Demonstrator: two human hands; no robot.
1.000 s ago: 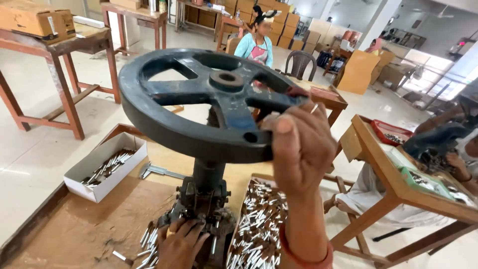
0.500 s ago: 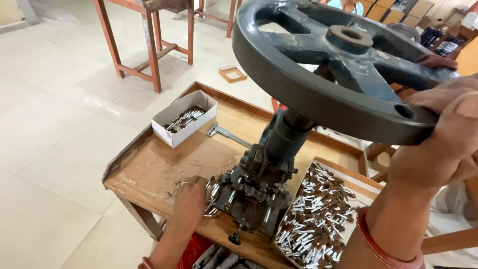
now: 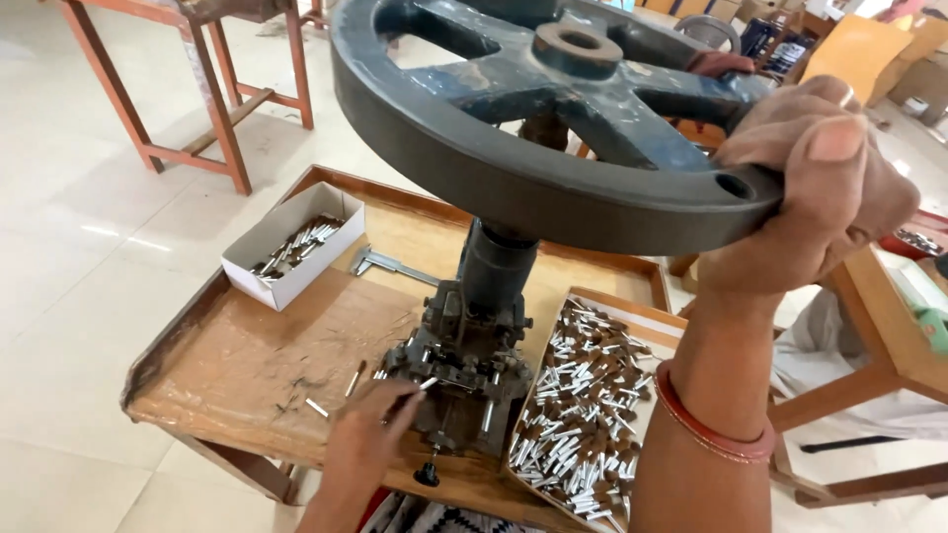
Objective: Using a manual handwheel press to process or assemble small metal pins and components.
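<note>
**Hand press station: right hand on wheel, left hand at die**

At the wooden workbench (image 3: 247, 365) a hand-operated screw press (image 3: 464, 355) stood near the middle of the raised-edge top. Its large dark handwheel (image 3: 533, 148) filled the upper part of the head view, tilted slightly, with spokes running to a central hub.

Right hand (image 3: 820, 188): fingers closed firmly round the rim of the handwheel at its right side, thumb up on the outer edge, just beside a small hole in the rim. A red bangle (image 3: 711, 424) sat on that forearm.

Left hand (image 3: 370, 434): low at the front of the press base, fingers pinched narrow on a small silvery metal pin (image 3: 423, 384), whose tip lay at the tooling block. Whether the pin touched the die could not be told.

Two loose pins (image 3: 336, 393) lay on the bench top just left of the press base. A black knob (image 3: 427, 476) hung at the front foot of the press.

Right of the press, touching or very near its base, a shallow wooden tray (image 3: 632, 308) held a dense heap of small silver-and-dark cylindrical parts (image 3: 583, 415). Left and farther back, a white cardboard box (image 3: 296, 242) held a smaller number of similar parts. Between box and press column a grey metal caliper (image 3: 390, 265) lay flat.

Beyond the bench: pale tiled floor (image 3: 89, 197) and red-framed tables (image 3: 197, 89).
</note>
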